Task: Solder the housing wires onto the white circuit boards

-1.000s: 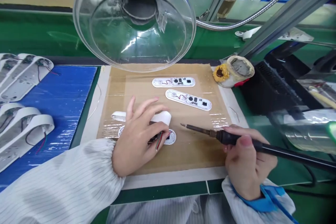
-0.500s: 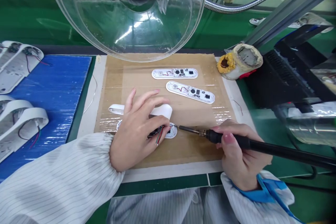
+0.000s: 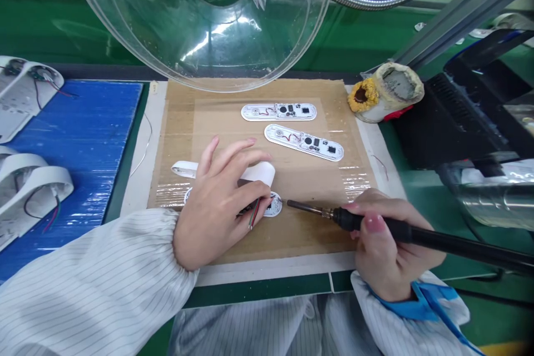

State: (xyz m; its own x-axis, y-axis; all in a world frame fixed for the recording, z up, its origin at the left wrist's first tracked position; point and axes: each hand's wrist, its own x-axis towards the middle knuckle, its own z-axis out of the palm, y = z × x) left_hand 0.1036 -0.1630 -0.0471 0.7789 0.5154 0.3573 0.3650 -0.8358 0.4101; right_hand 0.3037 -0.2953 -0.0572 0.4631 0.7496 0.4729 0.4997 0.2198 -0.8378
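My left hand (image 3: 223, 206) lies over a white circuit board (image 3: 274, 206) on the cardboard, hiding most of it. Thumb and forefinger pinch thin coloured wires (image 3: 254, 214) above the board's right end. A white curved plastic housing (image 3: 262, 171) shows behind those fingers. My right hand (image 3: 392, 233) is closed around the black handle of a soldering iron (image 3: 308, 208). The iron's tip points left and stops just short of the board's right end. Two more long white circuit boards, one level (image 3: 278, 112) and one slanted (image 3: 303, 142), lie farther back.
A clear round shield (image 3: 200, 61) on a metal gooseneck (image 3: 375, 1) overhangs the back. At the back right stand a crusted jar (image 3: 396, 92) with a yellow sponge (image 3: 362, 95) and a black box (image 3: 429, 122). White housings (image 3: 37, 189) with wires sit on a blue sheet (image 3: 108, 122) at left.
The soldering iron has drawn slightly right, its tip a little farther from the board. My left hand keeps its hold. The whole view has shifted a little.
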